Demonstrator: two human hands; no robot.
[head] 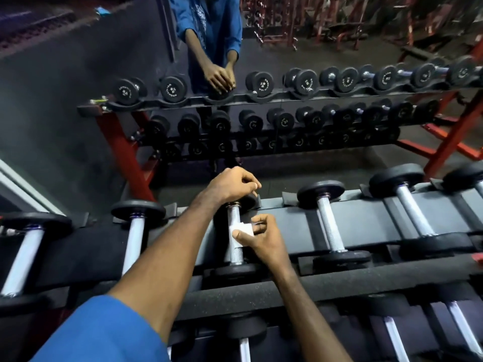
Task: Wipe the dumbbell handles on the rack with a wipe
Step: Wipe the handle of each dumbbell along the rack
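Observation:
A dumbbell with a silver knurled handle [236, 253] and black end plates lies on the top tier of the grey rack [360, 212], pointing away from me. My left hand [231, 184] grips its far end plate, fingers curled over the top. My right hand [264, 237] pinches a small white wipe [241, 231] between thumb and fingers. The wipe is wrapped against the right side of the handle's middle. The far plate is mostly hidden under my left hand.
Neighbouring dumbbells [330, 226] [136, 231] lie left and right on the same tier, with more handles on a lower tier [392, 335]. A black padded rail [339, 286] runs along the front. A mirror [261, 100] ahead reflects the rack and a person.

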